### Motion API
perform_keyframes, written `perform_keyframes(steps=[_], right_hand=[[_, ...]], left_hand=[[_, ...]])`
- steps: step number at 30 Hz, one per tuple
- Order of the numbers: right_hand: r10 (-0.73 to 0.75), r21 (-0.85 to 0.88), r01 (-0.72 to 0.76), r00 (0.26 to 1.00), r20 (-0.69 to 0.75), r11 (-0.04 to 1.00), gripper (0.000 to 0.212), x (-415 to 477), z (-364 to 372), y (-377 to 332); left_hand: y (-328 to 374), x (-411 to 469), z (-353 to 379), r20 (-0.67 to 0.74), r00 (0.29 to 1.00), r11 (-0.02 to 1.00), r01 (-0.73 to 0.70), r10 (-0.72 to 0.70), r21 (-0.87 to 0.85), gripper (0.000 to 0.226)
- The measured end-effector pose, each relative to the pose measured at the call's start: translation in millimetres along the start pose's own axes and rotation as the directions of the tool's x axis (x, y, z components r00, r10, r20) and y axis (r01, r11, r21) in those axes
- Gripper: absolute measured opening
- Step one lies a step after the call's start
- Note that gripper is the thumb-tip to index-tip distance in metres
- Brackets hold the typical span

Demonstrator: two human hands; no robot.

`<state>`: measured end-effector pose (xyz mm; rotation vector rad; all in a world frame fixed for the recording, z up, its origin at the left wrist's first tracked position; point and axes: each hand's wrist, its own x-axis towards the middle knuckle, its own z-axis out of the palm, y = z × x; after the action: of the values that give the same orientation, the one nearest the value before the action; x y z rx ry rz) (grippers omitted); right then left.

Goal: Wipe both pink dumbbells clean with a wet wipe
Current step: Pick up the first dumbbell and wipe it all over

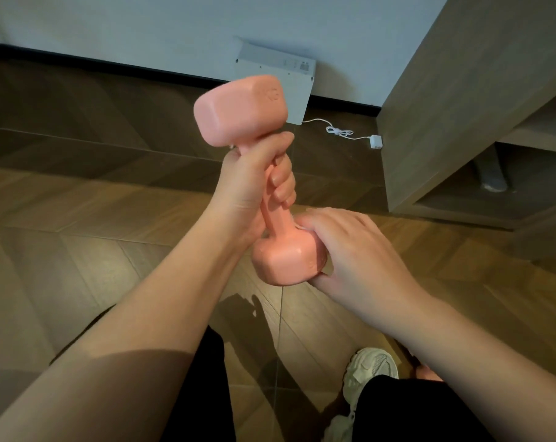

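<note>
While left hand grips pink dumbbell, wood floor, white wall

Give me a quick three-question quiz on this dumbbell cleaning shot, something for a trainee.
1. True or false: the left hand grips the handle of the pink dumbbell.
2. Where is the right hand? A: on the dumbbell's upper head. B: wrapped around its lower head. C: flat on the floor.
3. Fill in: the white cord runs from a white device that stands against the ____.

Key: 1 true; 2 B; 3 wall.
</note>
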<state>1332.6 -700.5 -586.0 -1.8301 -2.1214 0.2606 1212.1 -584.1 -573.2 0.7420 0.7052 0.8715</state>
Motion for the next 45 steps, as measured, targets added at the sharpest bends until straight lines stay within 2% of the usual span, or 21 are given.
perform_keyframes(steps=[2, 7, 12, 14, 18, 21, 24, 27, 31, 33, 38, 41, 45], right_hand=[[-0.005, -0.024, 0.005, 1.0, 0.013, 1.0, 0.058, 1, 1, 1], [0.021, 0.018, -0.02, 0.996, -0.084, 1.0, 0.057, -6, 6, -4], [0.034, 0.026, -0.035, 0.999, 0.018, 0.999, 0.066, -6, 6, -3], [0.058, 0.089, -0.06, 0.998, 0.022, 0.994, 0.063, -5, 4, 0], [0.068, 0.393, -0.085, 0.996, 0.059, 0.915, 0.06, -4, -8, 10], [0.05, 0.464, -0.064, 0.998, 0.043, 0.883, 0.058, -5, -10, 10], [0.041, 0.405, -0.046, 0.999, 0.021, 0.913, 0.053, -5, -4, 7], [0.046, 0.31, -0.042, 0.999, -0.004, 0.95, 0.053, -4, 0, 11], [0.023, 0.112, -0.037, 0.992, 0.12, 0.993, 0.057, 1, -1, 22], [0.006, 0.064, -0.015, 0.99, 0.138, 0.998, 0.058, 2, 1, 22], [-0.015, 0.141, 0.019, 0.999, -0.028, 0.99, 0.048, -3, 6, 13], [-0.004, 0.18, 0.005, 1.0, -0.006, 0.984, 0.056, -4, 7, 16], [0.085, 0.252, -0.094, 0.995, 0.046, 0.963, 0.071, -4, 8, 21]], left_hand=[[-2, -2, 5, -0.01, 1.0, 0.999, -0.019, 0.02, 0.033, 0.049], [1, -4, 3, -0.094, 0.996, 0.999, -0.003, 0.007, 0.042, 0.039], [-7, -4, 5, -0.176, 0.984, 0.999, -0.024, 0.032, 0.044, 0.038], [-7, -3, 3, -0.105, 0.994, 1.0, -0.002, 0.005, 0.031, 0.035], [3, 5, -5, 0.213, 0.976, 0.998, 0.06, -0.054, -0.022, 0.024], [3, 5, -5, 0.282, 0.955, 0.995, 0.099, -0.087, -0.029, 0.034], [-1, 5, -2, 0.189, 0.975, 0.99, 0.129, -0.117, -0.049, 0.049], [-3, 7, -1, 0.053, 0.993, 0.994, 0.108, -0.106, -0.035, 0.048], [-8, 4, 4, -0.015, 0.999, 0.998, 0.031, -0.03, 0.051, 0.046], [-9, 2, 5, -0.016, 1.0, 0.994, 0.013, -0.012, 0.105, 0.045], [-6, 4, 2, -0.09, 0.996, 0.998, 0.029, -0.024, 0.056, 0.039], [-6, 4, 1, -0.115, 0.992, 0.999, 0.046, -0.046, -0.005, 0.037], [-3, 2, 1, -0.092, 0.995, 0.999, 0.038, -0.041, -0.025, 0.036]])
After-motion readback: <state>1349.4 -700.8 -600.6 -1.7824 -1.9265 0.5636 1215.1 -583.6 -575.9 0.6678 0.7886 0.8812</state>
